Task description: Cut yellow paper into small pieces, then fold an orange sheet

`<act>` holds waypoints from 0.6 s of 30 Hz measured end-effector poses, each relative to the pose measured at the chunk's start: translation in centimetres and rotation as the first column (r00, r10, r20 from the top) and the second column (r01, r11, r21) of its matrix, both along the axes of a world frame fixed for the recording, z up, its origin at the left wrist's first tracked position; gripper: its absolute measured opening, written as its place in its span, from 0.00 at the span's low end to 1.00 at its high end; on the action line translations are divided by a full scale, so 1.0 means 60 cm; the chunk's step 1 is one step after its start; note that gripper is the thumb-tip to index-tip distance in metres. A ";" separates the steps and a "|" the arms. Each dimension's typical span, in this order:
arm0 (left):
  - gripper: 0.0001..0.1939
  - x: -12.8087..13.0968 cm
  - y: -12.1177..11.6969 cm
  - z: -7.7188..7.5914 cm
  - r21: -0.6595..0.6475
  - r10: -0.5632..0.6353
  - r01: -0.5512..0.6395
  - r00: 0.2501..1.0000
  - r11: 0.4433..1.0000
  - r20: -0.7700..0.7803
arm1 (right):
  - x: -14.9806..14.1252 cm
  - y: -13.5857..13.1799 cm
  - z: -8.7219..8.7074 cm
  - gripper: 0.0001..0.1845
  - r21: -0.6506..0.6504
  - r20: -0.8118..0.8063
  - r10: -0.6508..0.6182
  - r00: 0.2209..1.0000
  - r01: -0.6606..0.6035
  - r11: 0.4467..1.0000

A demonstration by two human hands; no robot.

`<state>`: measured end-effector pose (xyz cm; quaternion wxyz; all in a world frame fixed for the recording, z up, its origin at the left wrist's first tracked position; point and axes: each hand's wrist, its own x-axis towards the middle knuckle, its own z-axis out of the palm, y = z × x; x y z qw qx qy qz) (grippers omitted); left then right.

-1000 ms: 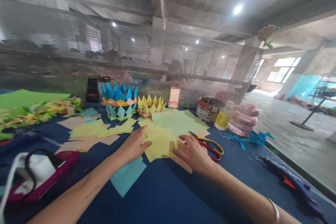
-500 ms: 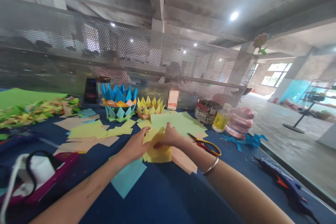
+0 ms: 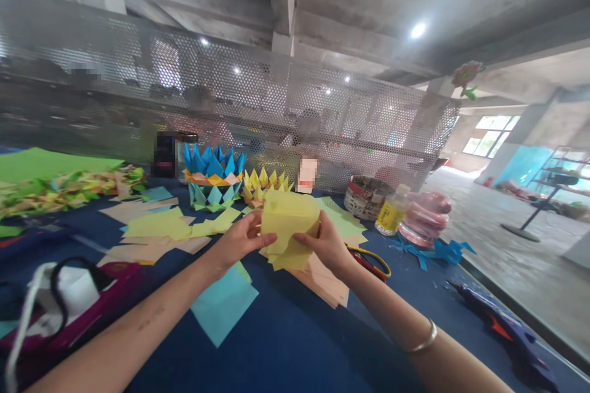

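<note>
Head view: a perforated metal panel [image 3: 258, 92] stretches behind a dark blue table [image 3: 286, 350]. Toward the table's back stand a blue folded-paper bowl [image 3: 214, 163] and, just beside, a lower yellow paper bowl [image 3: 266, 181]. Nearer, the left hand [image 3: 242, 236] and right hand [image 3: 329, 242] grip yellow paper sheets [image 3: 290, 224] at opposite edges, holding them tilted up between the two; whether the lower edge touches anything is unclear. Peach sheets [image 3: 326, 284] lie beneath, and a light blue square [image 3: 224, 307] lies near the left hand. Scissors [image 3: 369, 251], partly hidden, rest just beside the right hand.
</note>
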<state>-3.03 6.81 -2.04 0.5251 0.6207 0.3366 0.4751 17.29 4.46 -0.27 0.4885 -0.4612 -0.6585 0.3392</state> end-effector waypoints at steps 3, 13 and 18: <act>0.34 0.014 -0.028 0.017 0.006 -0.096 0.096 0.995 0.995 0.040 | -0.001 -0.022 0.007 0.27 0.083 -0.047 0.032 0.998 -0.028 0.996; 0.24 0.023 -0.044 -0.002 -0.027 -0.109 0.107 0.991 0.994 -0.075 | 0.005 -0.070 -0.026 0.36 -0.053 0.019 -0.025 0.999 0.026 0.998; 0.22 0.031 -0.044 -0.014 -0.057 -0.115 0.110 0.991 0.992 -0.075 | -0.001 -0.066 -0.053 0.30 -0.063 -0.053 0.049 0.997 -0.053 0.997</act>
